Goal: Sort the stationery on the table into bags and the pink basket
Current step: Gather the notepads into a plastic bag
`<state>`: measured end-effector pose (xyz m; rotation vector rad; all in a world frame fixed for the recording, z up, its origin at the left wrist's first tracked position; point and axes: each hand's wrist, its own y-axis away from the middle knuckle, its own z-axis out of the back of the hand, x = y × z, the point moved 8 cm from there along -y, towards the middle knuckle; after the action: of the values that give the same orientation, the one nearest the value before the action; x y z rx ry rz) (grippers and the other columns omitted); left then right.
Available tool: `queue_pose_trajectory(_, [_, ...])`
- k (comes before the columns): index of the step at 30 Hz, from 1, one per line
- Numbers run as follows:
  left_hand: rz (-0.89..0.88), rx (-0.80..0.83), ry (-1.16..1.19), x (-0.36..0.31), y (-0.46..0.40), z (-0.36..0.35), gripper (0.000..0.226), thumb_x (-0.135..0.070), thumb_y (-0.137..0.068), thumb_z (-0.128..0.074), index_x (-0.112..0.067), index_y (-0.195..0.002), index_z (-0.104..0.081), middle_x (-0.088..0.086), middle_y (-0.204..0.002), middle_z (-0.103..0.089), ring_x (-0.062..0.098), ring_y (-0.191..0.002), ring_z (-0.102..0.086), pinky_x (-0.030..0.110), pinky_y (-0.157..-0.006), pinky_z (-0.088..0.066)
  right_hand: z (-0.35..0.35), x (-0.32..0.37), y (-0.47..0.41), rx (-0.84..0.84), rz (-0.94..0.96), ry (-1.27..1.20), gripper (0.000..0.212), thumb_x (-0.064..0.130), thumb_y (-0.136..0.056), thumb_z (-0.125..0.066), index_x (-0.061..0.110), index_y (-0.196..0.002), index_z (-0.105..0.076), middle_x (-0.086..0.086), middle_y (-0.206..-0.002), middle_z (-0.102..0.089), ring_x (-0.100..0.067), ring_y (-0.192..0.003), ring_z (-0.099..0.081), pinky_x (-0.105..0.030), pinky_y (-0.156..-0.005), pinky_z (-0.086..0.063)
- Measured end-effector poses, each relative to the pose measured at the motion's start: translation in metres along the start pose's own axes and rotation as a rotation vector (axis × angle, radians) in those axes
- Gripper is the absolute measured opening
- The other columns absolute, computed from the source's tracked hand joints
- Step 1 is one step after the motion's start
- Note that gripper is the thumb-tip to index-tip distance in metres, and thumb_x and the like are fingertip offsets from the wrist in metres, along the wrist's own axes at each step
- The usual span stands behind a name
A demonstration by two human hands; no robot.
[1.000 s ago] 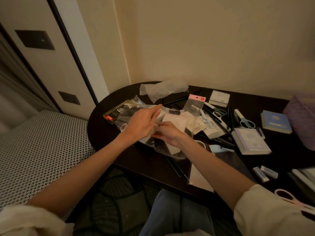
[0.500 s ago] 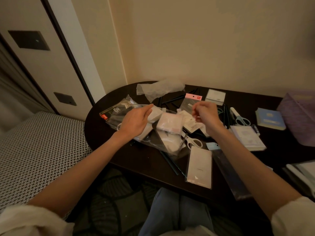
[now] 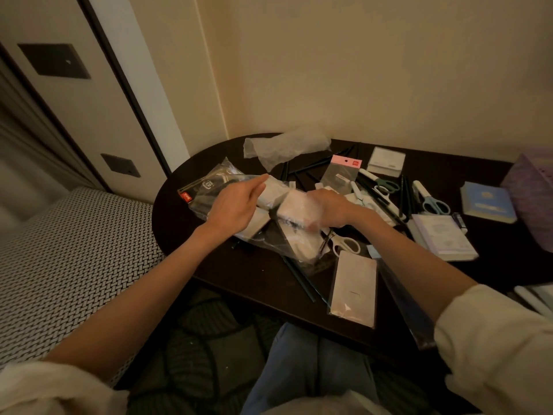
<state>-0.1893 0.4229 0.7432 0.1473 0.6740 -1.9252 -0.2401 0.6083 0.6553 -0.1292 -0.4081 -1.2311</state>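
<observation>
A clear plastic bag (image 3: 287, 235) holding white packets lies at the middle of the dark table (image 3: 257, 277). My left hand (image 3: 236, 205) pinches the bag's left edge, its forefinger stretched along a white packet (image 3: 273, 191). My right hand (image 3: 332, 208) is blurred at the bag's right side, its fingers against another white packet (image 3: 296, 205); whether it holds anything is unclear. The pink basket (image 3: 532, 193) stands at the far right edge. Loose stationery lies to the right of the bag.
A crumpled clear bag (image 3: 284, 145) lies at the back. A pink-topped packet (image 3: 344, 172), white notepad (image 3: 386, 161), green scissors (image 3: 386, 185), blue scissors (image 3: 434, 203), white scissors (image 3: 344, 244), blue notebook (image 3: 487, 202), lilac pad (image 3: 443, 238), flat white packet (image 3: 354, 289) and black pens (image 3: 299, 277) are scattered about.
My right hand rose to the pink-topped packet half a second ago and has come back down to the bag's right side. My left hand stays on the bag.
</observation>
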Motion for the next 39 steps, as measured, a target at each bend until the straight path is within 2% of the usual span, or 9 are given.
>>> queue_pose_trajectory(4, [-0.013,-0.006,0.022,-0.001,0.002,0.002,0.039,-0.028,-0.103,-0.04,-0.015,-0.138,-0.051,0.008,-0.12,-0.066,0.02,-0.087,-0.065,0.029,-0.076,-0.047,-0.008,-0.001,-0.006,0.012,-0.034,0.029,0.091,0.047,-0.07,-0.079,0.022,-0.143,-0.032,-0.006,-0.138,-0.043,-0.029,-0.128,-0.038,-0.045,-0.106,-0.027])
queue_pose_trajectory(10, [0.005,0.007,0.033,0.001,-0.002,0.002,0.04,-0.028,-0.103,-0.04,-0.015,-0.138,-0.05,0.008,-0.125,-0.064,0.023,-0.106,-0.063,0.031,-0.086,-0.047,0.01,-0.018,-0.004,-0.105,-0.124,-0.157,0.092,0.042,-0.07,-0.081,0.018,-0.145,-0.033,-0.007,-0.145,-0.038,-0.028,-0.134,-0.035,-0.046,-0.11,-0.03])
queue_pose_trajectory(16, [-0.002,0.014,0.005,-0.003,-0.005,-0.002,0.04,-0.028,-0.103,-0.039,-0.013,-0.138,-0.051,0.012,-0.118,-0.067,0.025,-0.103,-0.064,0.036,-0.088,-0.048,0.063,-0.032,0.05,-0.4,-0.184,-0.758,0.072,0.025,-0.075,-0.079,0.017,-0.137,-0.043,-0.004,-0.135,-0.043,-0.019,-0.115,-0.048,-0.031,-0.087,-0.049])
queue_pose_trajectory(19, [0.003,0.013,-0.003,-0.005,-0.006,-0.005,0.04,-0.029,-0.103,-0.04,-0.013,-0.138,-0.051,0.013,-0.116,-0.068,0.026,-0.103,-0.064,0.037,-0.088,-0.048,0.066,-0.017,0.076,-0.259,-0.121,-1.174,0.068,0.033,-0.071,-0.079,0.023,-0.131,-0.049,-0.005,-0.129,-0.048,-0.024,-0.115,-0.051,-0.033,-0.085,-0.051])
queue_pose_trajectory(22, [0.022,0.02,-0.01,-0.004,-0.008,-0.009,0.041,-0.031,-0.103,-0.039,-0.015,-0.139,-0.05,0.011,-0.122,-0.065,0.024,-0.107,-0.063,0.037,-0.09,-0.048,0.062,0.004,0.094,-0.025,-0.026,-1.497,0.099,0.046,-0.041,-0.087,0.022,-0.129,-0.047,-0.01,-0.125,-0.047,-0.029,-0.114,-0.05,-0.039,-0.087,-0.05])
queue_pose_trajectory(27, [0.053,0.045,-0.017,-0.005,-0.009,-0.012,0.042,-0.033,-0.103,-0.039,-0.017,-0.139,-0.05,0.009,-0.13,-0.061,0.024,-0.112,-0.06,0.037,-0.091,-0.046,0.05,0.031,0.114,0.27,0.172,-1.78,0.082,0.033,-0.054,-0.083,0.018,-0.128,-0.052,-0.017,-0.12,-0.053,-0.038,-0.102,-0.06,-0.049,-0.084,-0.052])
queue_pose_trajectory(30, [0.046,0.065,-0.009,-0.006,-0.007,-0.014,0.042,-0.034,-0.102,-0.04,-0.017,-0.139,-0.05,0.008,-0.131,-0.061,0.024,-0.112,-0.06,0.039,-0.092,-0.048,0.04,0.042,0.121,0.419,0.207,-1.733,0.073,0.032,-0.057,-0.082,0.021,-0.124,-0.057,-0.016,-0.118,-0.052,-0.032,-0.095,-0.054,-0.036,-0.079,-0.043])
queue_pose_trajectory(33, [0.058,0.082,0.011,-0.005,-0.006,-0.015,0.042,-0.034,-0.102,-0.04,-0.017,-0.139,-0.05,0.008,-0.132,-0.06,0.023,-0.113,-0.06,0.04,-0.095,-0.048,0.022,0.041,0.116,0.451,0.056,-1.504,0.086,0.034,-0.05,-0.087,0.023,-0.126,-0.05,-0.016,-0.115,-0.054,-0.025,-0.089,-0.056,-0.03,-0.074,-0.045])
queue_pose_trajectory(39, [0.063,0.098,0.075,-0.008,-0.003,-0.007,0.042,-0.029,-0.1,-0.046,-0.013,-0.139,-0.05,0.013,-0.11,-0.067,0.019,-0.086,-0.062,0.033,-0.078,-0.045,0.0,0.05,0.098,0.289,-0.115,-1.014,0.054,0.042,-0.069,-0.065,0.027,-0.12,-0.051,-0.007,-0.117,-0.05,-0.018,-0.092,-0.05,-0.026,-0.074,-0.039])
